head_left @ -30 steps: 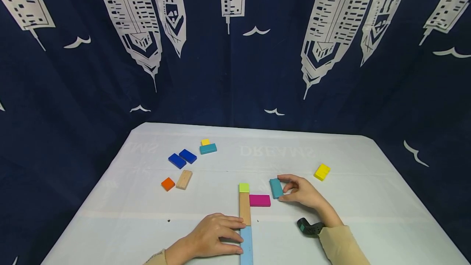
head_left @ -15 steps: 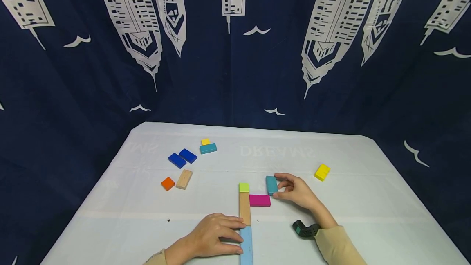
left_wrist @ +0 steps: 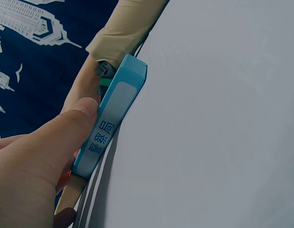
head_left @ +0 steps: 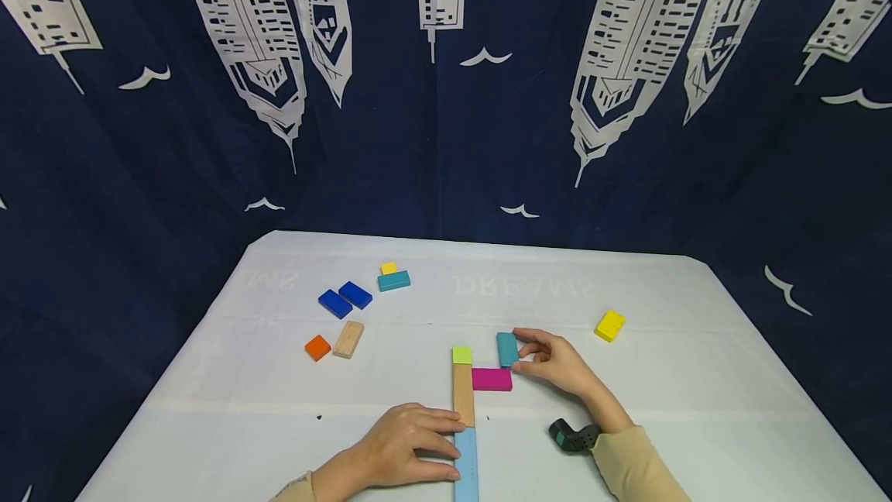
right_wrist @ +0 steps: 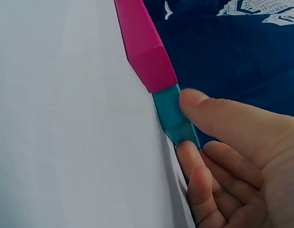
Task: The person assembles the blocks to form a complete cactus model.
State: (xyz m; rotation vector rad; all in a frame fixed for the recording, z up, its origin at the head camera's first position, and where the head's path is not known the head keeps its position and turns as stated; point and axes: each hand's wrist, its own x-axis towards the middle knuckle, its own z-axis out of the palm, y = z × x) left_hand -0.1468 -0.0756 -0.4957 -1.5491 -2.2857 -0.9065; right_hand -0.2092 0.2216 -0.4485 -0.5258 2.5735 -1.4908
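Note:
In the head view a row of wooden blocks lies on the table: a lime block, a natural wood block and a light blue block with printed characters. A magenta block sticks out rightward from the row. My left hand rests with fairly straight fingers against the left side of the wood and light blue blocks. My right hand pinches a teal block between thumb and forefinger, the other fingers curled. This teal block stands just behind the magenta block's right end, seemingly touching it.
To the left lie an orange block, a wood block and two dark blue blocks. Behind them are another teal block and a small yellow one. A yellow block lies far right.
My right hand has slid the teal block leftward, from right of the magenta block to behind its right end. The left hand and the row stay where they were.

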